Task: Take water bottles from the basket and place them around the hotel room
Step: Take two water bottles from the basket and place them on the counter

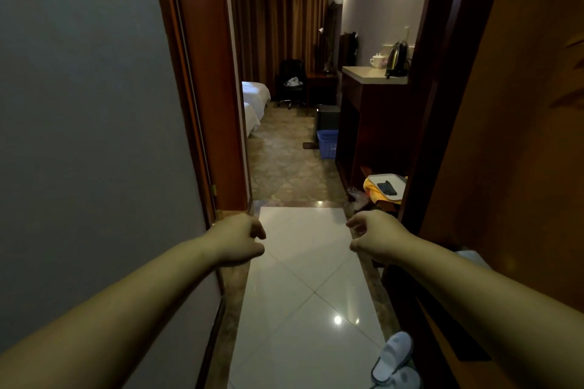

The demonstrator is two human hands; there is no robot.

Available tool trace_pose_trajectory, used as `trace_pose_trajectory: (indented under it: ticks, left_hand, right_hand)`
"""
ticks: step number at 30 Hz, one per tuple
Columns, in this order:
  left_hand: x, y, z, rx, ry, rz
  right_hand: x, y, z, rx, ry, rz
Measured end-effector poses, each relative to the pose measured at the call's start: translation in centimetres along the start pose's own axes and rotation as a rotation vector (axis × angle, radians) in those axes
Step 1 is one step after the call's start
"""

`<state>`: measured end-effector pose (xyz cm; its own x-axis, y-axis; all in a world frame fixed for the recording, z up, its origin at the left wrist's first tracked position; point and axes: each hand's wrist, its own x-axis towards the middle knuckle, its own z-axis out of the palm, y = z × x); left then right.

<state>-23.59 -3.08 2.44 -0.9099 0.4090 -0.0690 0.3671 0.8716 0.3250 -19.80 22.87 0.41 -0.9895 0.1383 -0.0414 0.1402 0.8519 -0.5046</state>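
**Far ahead of both hands: the basket on the carpet, a little to the right**

At the bottom right of the frame a pair of white cloth slippers (393, 360) lies on the glossy white tile floor (303, 294). Above them, in the lower middle, both bare forearms reach forward. The left hand (243, 238) and the right hand (376, 237) are level with each other, fingers loosely curled, and neither holds anything.

Just beyond the right hand, at the right edge of the doorway, a white tray (376, 178) rests on a yellow cloth (373, 191).

The task's thing, a blue plastic basket with latticed sides (328, 144), stands on the patterned carpet in the middle of the frame, right of centre. It is well apart from both hands, straight ahead and slightly right, so I judge the right hand the nearer one. Its right side is hidden behind a dark wooden cabinet (373, 123), so which way its long axis runs cannot be told. No bottles show in it from here, and its inside is too small and dim to read. Walking up to it has to come before any reach.

On the cabinet top, upper right, stand a dark electric kettle (396, 58) and white cups (378, 61). Farther back are a white-sheeted bed (254, 91) at the left, a black office chair (292, 82), and brown curtains (278, 25).
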Motion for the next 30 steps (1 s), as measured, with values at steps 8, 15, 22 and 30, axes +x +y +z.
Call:
trace_pose_trajectory:
  ticks: [8, 15, 22, 30]
  left_hand:
    - [3.9, -2.1, -0.5, -0.037, 0.027, 0.015]
    - [8.2, -2.1, -0.7, -0.088, 0.045, 0.004]
    - [15.8, -1.1, -0.9, -0.114, 0.095, -0.066]
    - [25.2, 0.0, -1.0, -0.126, 0.125, -0.123]
  right_hand:
    - [4.1, -0.6, 0.9, -0.044, 0.037, 0.011]
    - [8.3, 0.3, 0.4, 0.078, 0.076, 0.014]
    - [15.3, 2.1, -2.4, 0.094, 0.164, -0.023]
    - [24.0, 5.1, -5.1, -0.059, 0.075, -0.052]
